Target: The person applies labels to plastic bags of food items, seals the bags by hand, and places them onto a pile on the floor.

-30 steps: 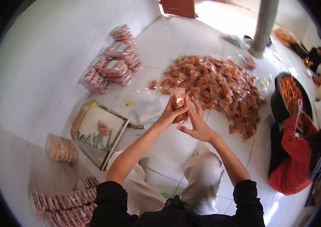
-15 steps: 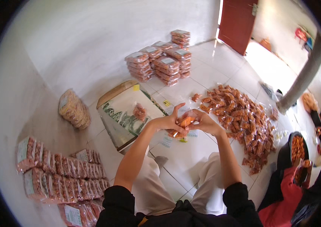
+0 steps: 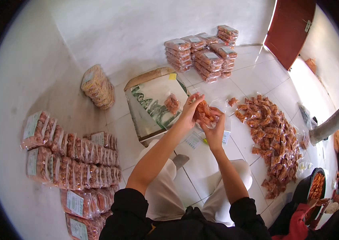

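Between my hands is a clear plastic bag (image 3: 206, 113) with orange-brown snack pieces in it. My left hand (image 3: 190, 109) is closed round the bag's left side, with its fingers partly behind the plastic. My right hand (image 3: 214, 127) pinches the bag's lower right side. Just left of the hands, a small snack packet (image 3: 172, 104) lies on a flat white-and-green box (image 3: 147, 116). Below the hands, a printed label sheet (image 3: 193, 141) rests near the box's corner. A single small packet (image 3: 232, 101) is on the tiles to the right.
A large heap of small snack packets (image 3: 271, 140) spreads over the floor at right. Filled bags (image 3: 211, 60) are stacked by the far wall, and more packed bags (image 3: 73, 164) line the left. A co-worker's red sleeve (image 3: 297, 224) and a black tub (image 3: 316, 186) are at lower right.
The view has swung, so the surroundings sit farther right. My hands have turned the bag more upright, and the right hand has shifted from its top to its lower side.
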`<state>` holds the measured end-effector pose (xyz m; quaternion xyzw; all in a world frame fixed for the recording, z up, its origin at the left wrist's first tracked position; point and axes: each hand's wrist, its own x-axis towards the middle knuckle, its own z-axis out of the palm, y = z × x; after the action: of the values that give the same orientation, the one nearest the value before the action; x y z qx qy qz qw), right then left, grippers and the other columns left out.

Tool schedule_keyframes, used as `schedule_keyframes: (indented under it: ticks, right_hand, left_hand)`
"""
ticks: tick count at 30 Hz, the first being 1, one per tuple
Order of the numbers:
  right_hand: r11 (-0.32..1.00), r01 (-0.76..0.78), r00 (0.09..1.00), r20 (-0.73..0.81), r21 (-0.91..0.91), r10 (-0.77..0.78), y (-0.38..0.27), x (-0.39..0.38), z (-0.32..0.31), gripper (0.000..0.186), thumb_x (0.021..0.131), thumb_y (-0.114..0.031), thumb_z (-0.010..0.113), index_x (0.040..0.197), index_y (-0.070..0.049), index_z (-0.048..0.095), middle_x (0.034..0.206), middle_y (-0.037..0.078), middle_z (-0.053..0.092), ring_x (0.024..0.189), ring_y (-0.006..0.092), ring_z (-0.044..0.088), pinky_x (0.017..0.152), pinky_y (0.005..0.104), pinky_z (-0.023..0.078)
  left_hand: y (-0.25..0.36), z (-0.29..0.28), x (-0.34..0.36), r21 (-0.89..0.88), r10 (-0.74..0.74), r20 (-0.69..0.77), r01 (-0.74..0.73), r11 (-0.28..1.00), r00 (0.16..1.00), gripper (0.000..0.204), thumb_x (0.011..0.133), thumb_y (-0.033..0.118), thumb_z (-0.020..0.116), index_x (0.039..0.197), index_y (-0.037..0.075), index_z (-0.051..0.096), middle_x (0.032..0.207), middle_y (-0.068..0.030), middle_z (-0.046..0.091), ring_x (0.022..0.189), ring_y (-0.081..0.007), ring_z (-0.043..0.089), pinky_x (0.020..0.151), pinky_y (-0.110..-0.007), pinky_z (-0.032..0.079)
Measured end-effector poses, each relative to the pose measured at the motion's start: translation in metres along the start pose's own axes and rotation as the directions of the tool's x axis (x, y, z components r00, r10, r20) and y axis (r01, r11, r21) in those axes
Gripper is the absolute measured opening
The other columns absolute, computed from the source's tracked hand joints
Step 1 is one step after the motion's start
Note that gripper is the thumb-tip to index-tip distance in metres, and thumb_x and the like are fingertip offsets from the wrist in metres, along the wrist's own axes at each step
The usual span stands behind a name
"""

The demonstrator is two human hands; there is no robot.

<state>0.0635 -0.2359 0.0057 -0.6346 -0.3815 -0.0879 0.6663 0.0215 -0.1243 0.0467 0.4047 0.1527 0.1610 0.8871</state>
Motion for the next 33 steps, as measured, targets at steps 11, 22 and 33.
schedule_keyframes:
  ticks: [11, 22, 33]
  right_hand:
    - [0.996, 0.013, 0.975, 0.222, -0.087, 0.006, -0.015, 0.002, -0.004, 0.071, 0.063, -0.001, 0.074, 0.125, -0.004, 0.041, 0.12, 0.015, 0.046, 0.107, 0.0286, 0.049, 0.088, 0.0353, 0.045]
    - [0.766, -0.455, 0.795, -0.18, 0.455, 0.579, 0.029, -0.046, -0.013, 0.043, 0.079, -0.007, 0.065, 0.116, 0.005, 0.048, 0.108, 0.012, 0.058, 0.095, 0.0171, 0.058, 0.083, 0.0274, 0.047]
    - [0.61, -0.391, 0.676, -0.234, 0.689, 0.699, 0.093, -0.109, -0.036, 0.033, 0.081, -0.003, 0.061, 0.112, 0.002, 0.052, 0.107, 0.008, 0.059, 0.096, 0.0159, 0.057, 0.084, 0.0281, 0.046]
  left_hand:
    - [-0.004, -0.008, 0.005, 0.103, 0.008, -0.122, 0.005, 0.995, 0.992, 0.028, 0.081, 0.029, 0.062, 0.096, 0.013, 0.045, 0.089, -0.0006, 0.051, 0.079, -0.0119, 0.054, 0.068, -0.029, 0.047]
    - [-0.05, -0.112, 0.015, 0.975, 0.712, 0.204, -0.208, -0.083, 0.672, 0.044, 0.07, 0.032, 0.072, 0.098, 0.009, 0.047, 0.105, -0.012, 0.041, 0.099, -0.0257, 0.039, 0.083, -0.04, 0.034]
    - [-0.193, -0.095, 0.007, 0.976, 0.748, -0.079, 0.203, -0.075, 0.66, 0.052, 0.064, 0.033, 0.073, 0.098, 0.008, 0.043, 0.104, -0.0118, 0.041, 0.101, -0.0306, 0.037, 0.082, -0.044, 0.029]
